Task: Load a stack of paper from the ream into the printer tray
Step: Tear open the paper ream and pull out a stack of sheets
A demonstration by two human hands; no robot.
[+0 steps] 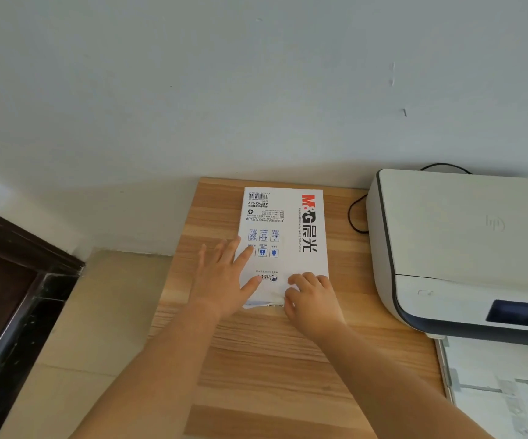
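Ream (283, 229) lay flat on desk (256, 359) left of printer (452, 248); my left hand (224, 280) pressed it spread-fingered, right hand (311, 299) pinched the torn near wrapper end — I judged best to hold firm and draw sheets out squarely, toward the tray (493, 391)

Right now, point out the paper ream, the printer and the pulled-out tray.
paper ream (283, 223), head view, printed wrapper top.
printer (446, 229), head view, flat white lid.
tray (490, 369), head view, pale floor below the printer front.
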